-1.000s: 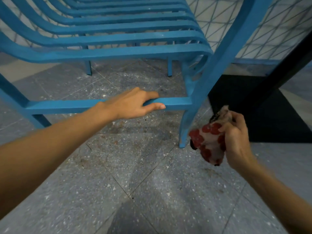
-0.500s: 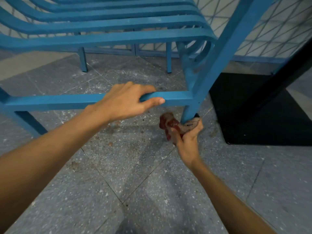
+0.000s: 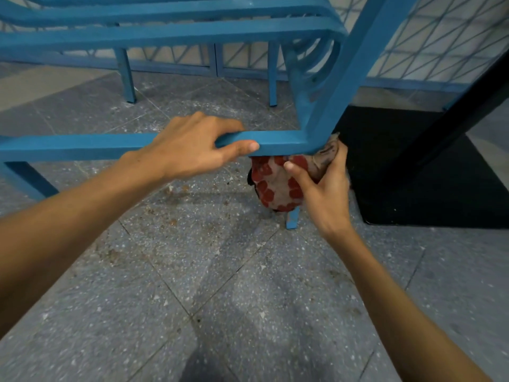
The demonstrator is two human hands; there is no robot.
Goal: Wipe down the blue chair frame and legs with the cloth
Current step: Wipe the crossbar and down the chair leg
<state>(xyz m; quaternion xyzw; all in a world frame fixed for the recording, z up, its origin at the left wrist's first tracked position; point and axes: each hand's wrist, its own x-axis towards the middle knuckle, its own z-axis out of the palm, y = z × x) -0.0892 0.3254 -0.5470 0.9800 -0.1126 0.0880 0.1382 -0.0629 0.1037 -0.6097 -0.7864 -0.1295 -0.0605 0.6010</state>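
Note:
The blue chair (image 3: 349, 64) fills the upper half of the head view, its slatted seat above and a low crossbar (image 3: 82, 146) running left to right. My left hand (image 3: 192, 144) grips that crossbar, fingers over the top and thumb underneath. My right hand (image 3: 322, 186) holds a pale cloth with red patches (image 3: 272, 186) wrapped around the front right leg just below the crossbar joint. Only the foot of that leg (image 3: 292, 220) shows beneath the cloth.
Grey speckled floor tiles (image 3: 220, 299) with brown dirt spots lie under the chair. A black slab (image 3: 413, 175) and a dark slanted post (image 3: 468, 106) stand right of the leg. Two back legs (image 3: 125, 78) and a mesh panel (image 3: 440, 37) are behind.
My right hand brought the cloth from the open air on the right onto the front leg, then slid it up to the crossbar joint. My left hand kept its grip on the crossbar.

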